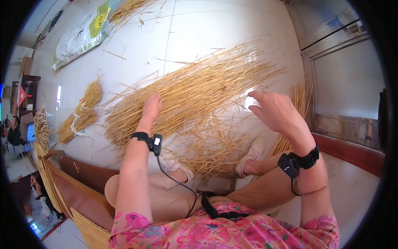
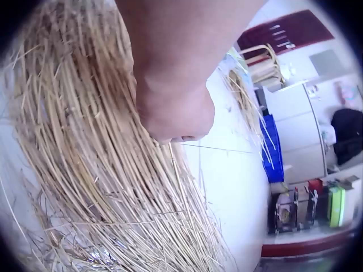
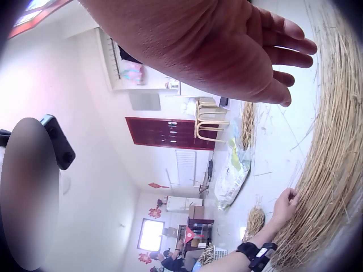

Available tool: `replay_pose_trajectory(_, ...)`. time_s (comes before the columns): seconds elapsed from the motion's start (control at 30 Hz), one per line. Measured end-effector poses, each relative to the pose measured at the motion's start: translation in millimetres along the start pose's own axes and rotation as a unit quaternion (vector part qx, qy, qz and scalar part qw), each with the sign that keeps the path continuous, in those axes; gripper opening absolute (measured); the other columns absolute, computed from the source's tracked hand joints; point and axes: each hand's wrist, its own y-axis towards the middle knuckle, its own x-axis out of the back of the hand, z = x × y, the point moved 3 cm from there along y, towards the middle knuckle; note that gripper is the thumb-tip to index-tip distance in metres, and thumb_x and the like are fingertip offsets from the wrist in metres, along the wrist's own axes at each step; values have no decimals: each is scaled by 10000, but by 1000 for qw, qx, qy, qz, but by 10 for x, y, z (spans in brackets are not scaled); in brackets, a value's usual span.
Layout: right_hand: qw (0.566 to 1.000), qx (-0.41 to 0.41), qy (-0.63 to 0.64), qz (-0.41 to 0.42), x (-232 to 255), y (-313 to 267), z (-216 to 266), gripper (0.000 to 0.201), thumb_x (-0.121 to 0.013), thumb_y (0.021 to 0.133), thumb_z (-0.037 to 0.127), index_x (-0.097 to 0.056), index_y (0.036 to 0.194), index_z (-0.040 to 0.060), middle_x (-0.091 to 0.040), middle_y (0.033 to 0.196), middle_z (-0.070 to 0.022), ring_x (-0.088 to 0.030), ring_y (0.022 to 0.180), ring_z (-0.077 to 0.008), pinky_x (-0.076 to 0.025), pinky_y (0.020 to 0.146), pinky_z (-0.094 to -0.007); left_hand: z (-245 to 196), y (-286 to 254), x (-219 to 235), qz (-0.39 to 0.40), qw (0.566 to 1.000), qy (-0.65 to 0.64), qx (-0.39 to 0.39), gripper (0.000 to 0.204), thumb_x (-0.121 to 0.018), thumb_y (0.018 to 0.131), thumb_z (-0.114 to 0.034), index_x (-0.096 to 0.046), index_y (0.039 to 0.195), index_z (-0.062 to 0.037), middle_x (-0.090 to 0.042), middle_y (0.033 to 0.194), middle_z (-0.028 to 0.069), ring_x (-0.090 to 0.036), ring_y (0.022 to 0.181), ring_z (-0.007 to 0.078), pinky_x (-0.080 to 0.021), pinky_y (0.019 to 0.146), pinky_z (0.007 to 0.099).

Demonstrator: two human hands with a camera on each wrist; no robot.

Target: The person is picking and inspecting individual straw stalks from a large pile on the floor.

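A long pile of golden straw [image 1: 195,89] lies slantwise on the floor in front of the person. The left hand [image 1: 152,107] is at the pile's far edge, toward its left end, with its fingers curled in on stalks. In the left wrist view a stalk comes out from under this hand [image 2: 174,113]; its palm side is hidden. Held up beyond the pile's near right side, the right hand [image 1: 271,108] has its fingers extended and holds nothing. The right wrist view shows its palm [image 3: 244,62] and spread fingers, apart from the straw.
Loose, tangled straw [image 1: 211,145] lies between the person's feet. A tied straw bundle [image 1: 85,110] lies to the left, and a printed plastic bag [image 1: 81,39] beyond it. More straw [image 1: 300,99] lies at right beside a cabinet [image 1: 348,79]. Wooden furniture [image 1: 78,178] stands at lower left.
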Motion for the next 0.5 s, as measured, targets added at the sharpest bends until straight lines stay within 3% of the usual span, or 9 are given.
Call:
replay_pose_trajectory(0.13, 1000, -13, -7, 10, 33, -36, 28, 256, -598, 840, 251, -589, 966, 28, -645, 792, -175, -632, 772, -343, -503, 671, -425, -136, 80, 671, 45, 998, -43, -15, 105, -597, 796, -103, -520, 858, -68, -559, 846, 127, -552, 830, 338, -444, 698, 431)
replay_pose_trajectory(0.27, 1000, -9, -5, 9, 67, -104, 38, 247, -591, 844, 259, -599, 925, 26, -648, 805, -168, -635, 801, -332, -504, 686, -426, -370, -52, 1455, -149, 984, 15, -92, 106, -605, 811, -104, -511, 844, -67, -563, 847, 98, -564, 747, 315, -453, 614, 404)
replay_pose_trajectory(0.37, 1000, 9, 18, 8, 43, -125, 39, 276, -585, 849, 262, -612, 981, 22, -653, 839, -170, -637, 813, -325, -506, 698, -421, -649, -258, 1946, -222, 971, -8, -87, 106, -621, 798, -88, -525, 831, -58, -549, 817, 96, -556, 698, 284, -451, 588, 360)
replay_pose_trajectory(0.43, 997, 33, 65, 2, 28, -118, 59, 316, -583, 852, 269, -614, 1041, 17, -657, 861, -167, -641, 808, -312, -507, 706, -414, -893, -400, 2191, -222, 971, -36, -84, 91, -625, 801, -69, -539, 821, -49, -549, 775, 74, -547, 647, 218, -440, 564, 316)
replay_pose_trajectory(0.5, 977, 37, 211, 20, 83, -105, 144, 362, -577, 871, 262, -579, 1120, -1, -663, 878, -162, -649, 780, -270, -513, 690, -378, -1129, -492, 2233, -215, 965, -127, -74, 75, -626, 807, -53, -552, 809, -40, -550, 738, 50, -530, 614, 152, -427, 547, 273)
